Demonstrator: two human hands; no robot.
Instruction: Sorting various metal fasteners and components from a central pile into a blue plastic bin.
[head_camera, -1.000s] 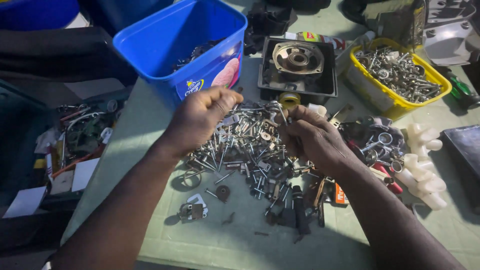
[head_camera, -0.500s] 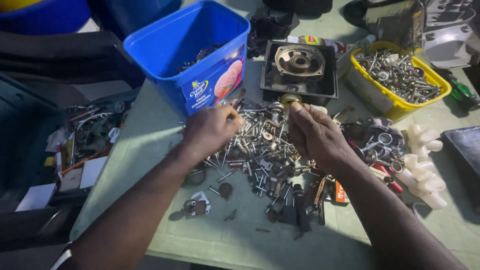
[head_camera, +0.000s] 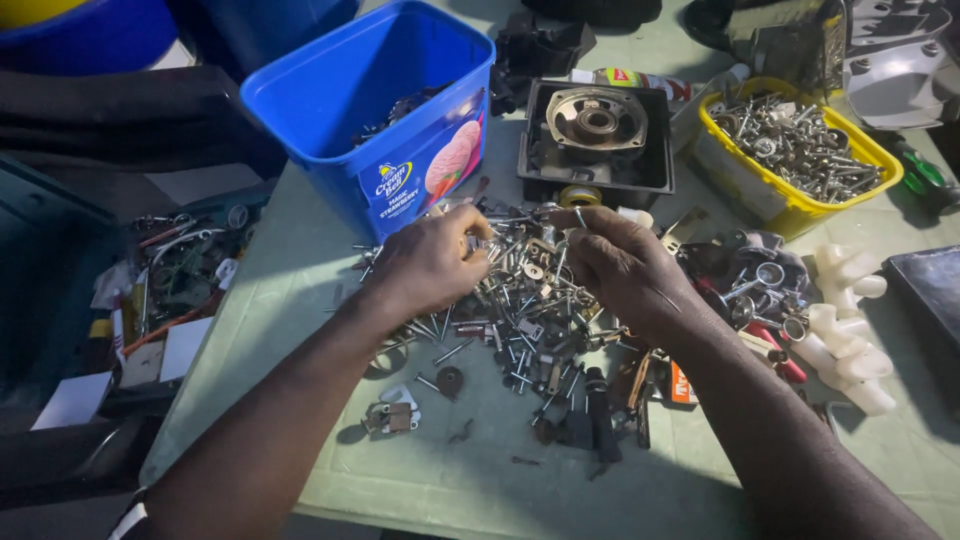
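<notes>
A: Where's the work?
B: Both hands are in the pile of screws and bolts on the tabletop. My left hand curls over the pile's near edge, fingers closed on small pieces I can't make out.
A: And the right?
B: My right hand pinches a thin screw at its fingertips, above the pile. I'd say pick one piece at a time and lift clear before sorting.

Both forearms bare, no sleeves, no gloves. Left hand and right hand without rings. Pale band at left arm's lower edge, bottom-left of the blue tub.
</notes>
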